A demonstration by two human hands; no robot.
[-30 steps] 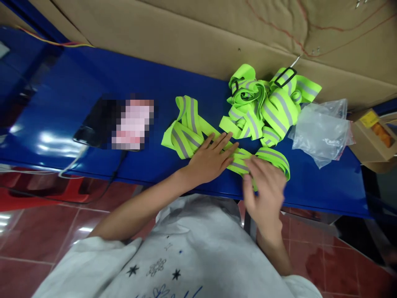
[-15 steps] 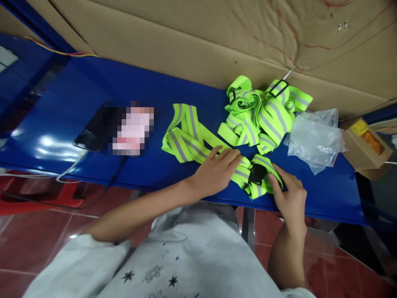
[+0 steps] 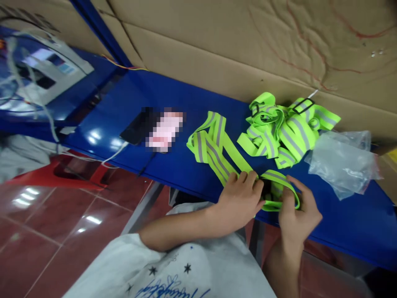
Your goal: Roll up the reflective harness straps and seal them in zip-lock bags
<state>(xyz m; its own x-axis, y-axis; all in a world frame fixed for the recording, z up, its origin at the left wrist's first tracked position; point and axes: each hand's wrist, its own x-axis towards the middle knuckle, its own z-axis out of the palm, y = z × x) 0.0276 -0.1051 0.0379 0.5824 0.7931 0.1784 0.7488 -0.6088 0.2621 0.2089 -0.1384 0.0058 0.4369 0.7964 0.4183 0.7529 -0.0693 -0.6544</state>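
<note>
A neon-green reflective strap (image 3: 214, 145) with grey stripes lies stretched over the blue table (image 3: 173, 165), its near end looped at the front edge. My left hand (image 3: 240, 200) is curled over that end, fingers closed on the strap. My right hand (image 3: 299, 211) pinches the loop (image 3: 281, 190) from the right side. A dark piece between my hands is mostly hidden. Further back sits a tangled pile of the same green straps (image 3: 285, 130) with a black buckle (image 3: 303, 106) on top.
A phone (image 3: 136, 126) with a cable lies left of the straps. A clear plastic bag (image 3: 343, 161) rests at the right. Cardboard (image 3: 248, 45) lines the back. A white device (image 3: 46, 66) with wires stands at far left. Red floor tiles lie below.
The view has swung left and tilted. My left hand has gone from flat to curled on the strap. My right hand has closed in on the loop at the table's edge.
</note>
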